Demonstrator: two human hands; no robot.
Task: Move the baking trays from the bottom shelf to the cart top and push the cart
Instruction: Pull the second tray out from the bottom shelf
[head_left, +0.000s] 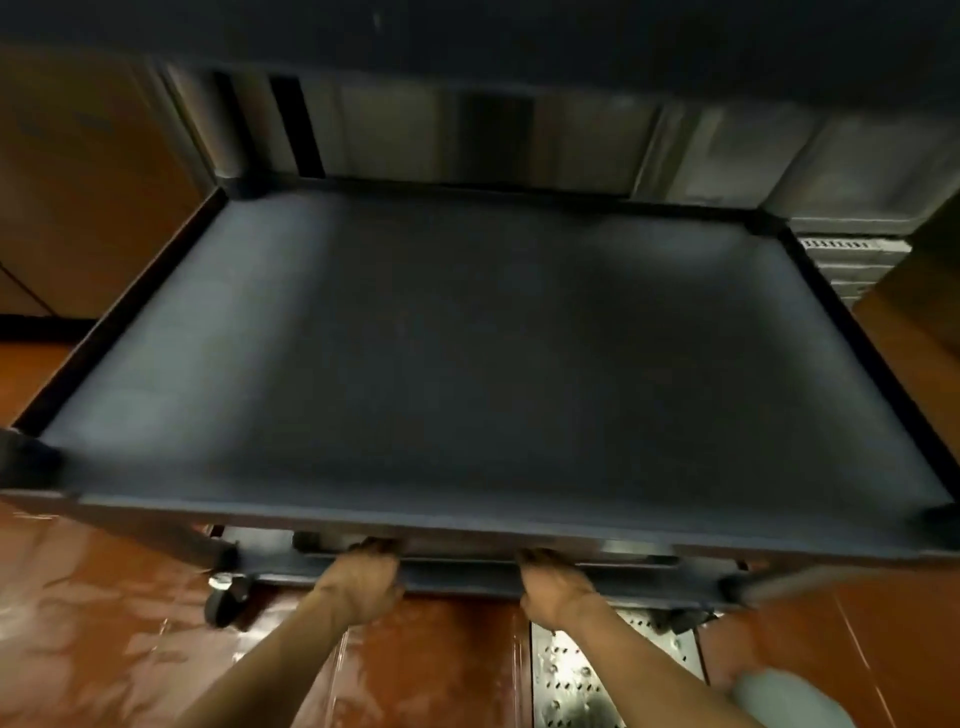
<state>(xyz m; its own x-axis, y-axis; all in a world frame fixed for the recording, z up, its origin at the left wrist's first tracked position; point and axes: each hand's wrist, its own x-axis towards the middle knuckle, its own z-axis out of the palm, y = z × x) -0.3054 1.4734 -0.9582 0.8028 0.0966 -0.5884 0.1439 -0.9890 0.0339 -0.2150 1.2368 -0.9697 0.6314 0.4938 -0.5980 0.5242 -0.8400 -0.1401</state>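
Note:
A dark grey cart top (467, 353) with a raised rim fills the middle of the view and bears nothing. Below its near edge, on the bottom shelf, lie metal baking trays (467, 551), only their front edges showing. My left hand (363, 577) and my right hand (553, 582) reach under the cart top, fingers curled over the front edge of the trays. The fingertips and the rest of the trays are hidden by the cart top.
A caster wheel (226, 597) stands at the cart's near left corner on a wet reddish tile floor (104, 649). A perforated metal floor drain (576, 675) lies below my right arm. Stainless equipment (519, 140) stands behind the cart, stacked trays (852, 260) at right.

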